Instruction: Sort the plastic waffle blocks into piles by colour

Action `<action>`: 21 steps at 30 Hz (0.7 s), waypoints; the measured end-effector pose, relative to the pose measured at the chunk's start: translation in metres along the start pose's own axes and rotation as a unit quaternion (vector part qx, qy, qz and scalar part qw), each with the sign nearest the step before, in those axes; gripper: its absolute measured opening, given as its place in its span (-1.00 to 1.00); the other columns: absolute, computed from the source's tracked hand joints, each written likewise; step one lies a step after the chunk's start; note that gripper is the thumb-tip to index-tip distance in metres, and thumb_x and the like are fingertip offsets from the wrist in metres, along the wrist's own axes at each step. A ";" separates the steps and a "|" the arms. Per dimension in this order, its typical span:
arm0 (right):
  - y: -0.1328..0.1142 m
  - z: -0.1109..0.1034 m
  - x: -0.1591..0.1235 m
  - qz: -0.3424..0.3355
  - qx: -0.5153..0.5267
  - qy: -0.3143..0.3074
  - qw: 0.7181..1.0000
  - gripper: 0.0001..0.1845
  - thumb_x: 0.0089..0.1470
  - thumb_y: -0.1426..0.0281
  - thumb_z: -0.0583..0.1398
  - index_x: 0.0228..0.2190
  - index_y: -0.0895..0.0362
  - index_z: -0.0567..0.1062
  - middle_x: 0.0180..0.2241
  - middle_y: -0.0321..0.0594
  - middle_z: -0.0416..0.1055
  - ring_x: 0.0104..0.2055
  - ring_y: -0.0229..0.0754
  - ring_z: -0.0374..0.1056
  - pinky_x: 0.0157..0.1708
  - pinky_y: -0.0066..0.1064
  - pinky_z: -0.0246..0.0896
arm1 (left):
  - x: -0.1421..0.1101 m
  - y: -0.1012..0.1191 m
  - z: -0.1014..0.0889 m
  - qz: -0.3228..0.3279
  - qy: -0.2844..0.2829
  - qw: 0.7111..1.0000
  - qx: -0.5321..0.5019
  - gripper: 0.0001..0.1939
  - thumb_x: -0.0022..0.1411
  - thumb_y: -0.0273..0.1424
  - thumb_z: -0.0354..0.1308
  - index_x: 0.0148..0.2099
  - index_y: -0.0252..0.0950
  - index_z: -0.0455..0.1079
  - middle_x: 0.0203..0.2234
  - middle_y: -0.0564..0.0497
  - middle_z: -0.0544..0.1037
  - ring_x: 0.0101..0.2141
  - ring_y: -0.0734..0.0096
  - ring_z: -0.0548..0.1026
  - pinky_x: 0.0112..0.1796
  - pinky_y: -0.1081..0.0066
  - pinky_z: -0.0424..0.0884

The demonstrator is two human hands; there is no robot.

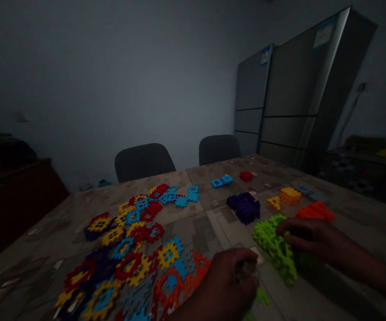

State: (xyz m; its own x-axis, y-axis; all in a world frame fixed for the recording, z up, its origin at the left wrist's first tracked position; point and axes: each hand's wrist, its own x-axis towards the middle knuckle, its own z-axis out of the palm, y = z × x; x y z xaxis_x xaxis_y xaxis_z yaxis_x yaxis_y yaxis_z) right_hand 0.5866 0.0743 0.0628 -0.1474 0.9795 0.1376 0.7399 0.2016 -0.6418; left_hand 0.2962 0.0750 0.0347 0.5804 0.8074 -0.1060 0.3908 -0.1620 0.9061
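My left hand (228,285) is low at the front of the table, fingers curled in; what they hold is too dark to make out, and a small green piece (262,296) lies just beside it. My right hand (308,236) rests on a pile of bright green interlocking plastic tiles (275,247), its fingers bent over the pile's right side. A large flat patch of joined tiles (136,254) in red, yellow, blue and orange spreads over the table to the left of my left hand.
Sorted heaps lie beyond the hands: purple (244,207), orange (289,195), red-orange (315,210), a yellow piece (274,203), blue pieces (221,181), a red one (246,175). Two dark chairs (144,161) stand at the far edge. Tall grey cabinets (296,98) fill the right corner.
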 end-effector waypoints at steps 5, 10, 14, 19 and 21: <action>0.005 -0.001 -0.006 -0.009 -0.065 0.024 0.998 -0.64 0.19 0.16 0.17 -0.21 0.05 0.70 -0.28 -0.09 0.68 -0.31 0.01 0.59 -0.32 -0.27 0.42 | 0.016 0.003 0.026 -0.020 -0.010 0.999 -0.034 -0.50 0.16 -0.54 0.30 0.17 -0.32 0.57 -0.07 -0.12 0.62 -0.24 0.29 0.53 -0.17 0.31 0.44; 0.012 -0.006 -0.017 -0.040 -0.140 0.068 0.987 -0.66 0.20 0.23 0.17 -0.13 0.02 0.69 -0.26 -0.06 0.68 -0.35 -0.01 0.58 -0.27 -0.19 0.46 | 0.015 0.003 0.032 -0.004 -0.033 0.999 -0.018 -0.46 0.16 -0.54 0.30 0.21 -0.37 0.52 -0.08 -0.16 0.58 -0.22 0.24 0.52 -0.16 0.27 0.45; 0.005 -0.001 -0.019 -0.057 -0.134 0.012 0.989 -0.74 0.26 0.31 0.14 -0.29 0.03 0.64 -0.21 -0.07 0.68 -0.24 0.01 0.61 -0.27 -0.27 0.45 | 0.017 0.006 0.034 0.044 -0.030 0.999 -0.010 -0.35 0.07 -0.57 0.27 0.25 -0.41 0.48 0.11 -0.26 0.54 -0.07 0.13 0.53 -0.05 0.20 0.49; 0.002 0.005 -0.018 -0.038 -0.112 -0.006 0.993 -0.72 0.32 0.29 0.12 -0.34 0.04 0.60 -0.22 -0.11 0.68 -0.29 -0.05 0.57 -0.28 -0.32 0.39 | 0.016 0.008 0.038 0.076 -0.065 0.995 0.015 -0.20 0.09 -0.48 0.25 0.40 -0.50 0.34 0.40 -0.40 0.32 0.14 -0.08 0.50 0.19 0.01 0.43; 0.004 0.006 -0.019 -0.031 -0.101 -0.005 0.994 -0.71 0.35 0.28 0.12 -0.34 0.04 0.59 -0.21 -0.11 0.68 -0.28 -0.05 0.56 -0.26 -0.32 0.38 | 0.016 0.008 0.039 0.106 -0.087 0.990 0.032 -0.14 0.07 -0.45 0.26 0.43 -0.56 0.28 0.40 -0.44 0.31 0.27 -0.20 0.41 0.28 -0.05 0.33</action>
State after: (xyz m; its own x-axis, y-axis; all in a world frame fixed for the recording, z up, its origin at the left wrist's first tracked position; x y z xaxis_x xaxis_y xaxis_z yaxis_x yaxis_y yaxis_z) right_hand 0.5881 0.0569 0.0534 -0.2032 0.9654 0.1635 0.8457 0.2572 -0.4676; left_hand 0.3366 0.0644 0.0241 0.7658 0.6430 0.0098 0.2883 -0.3568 0.8886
